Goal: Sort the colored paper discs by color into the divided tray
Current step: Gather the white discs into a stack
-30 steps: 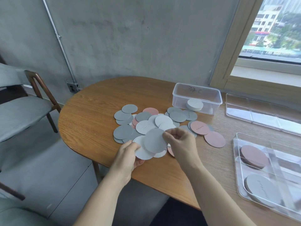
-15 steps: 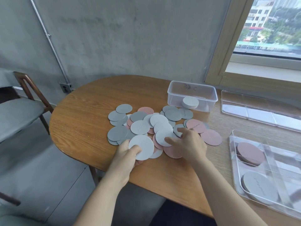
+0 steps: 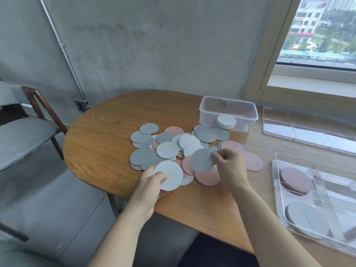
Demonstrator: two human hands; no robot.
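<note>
A loose pile of grey, white and pink paper discs (image 3: pixel 169 143) covers the middle of the wooden table (image 3: pixel 107 132). My left hand (image 3: pixel 150 182) grips a white disc (image 3: pixel 169 175) at the pile's near edge. My right hand (image 3: pixel 230 166) pinches a grey disc (image 3: pixel 201 160), lifted and tilted over the pink discs. The clear divided tray (image 3: pixel 277 170) lies at the right; it holds a pink stack (image 3: pixel 296 180) in one compartment and a white stack (image 3: pixel 307 220) in the nearer one.
A clear plastic box (image 3: pixel 229 107) with a white stack (image 3: pixel 226 121) stands behind the pile. A clear lid (image 3: pixel 308 130) lies at the back right under the window. A grey chair (image 3: pixel 23 135) stands left of the table.
My right hand, which lay flat on the pile half a second ago, has picked up a grey disc. My left hand still holds the white disc, slightly nearer the table's edge.
</note>
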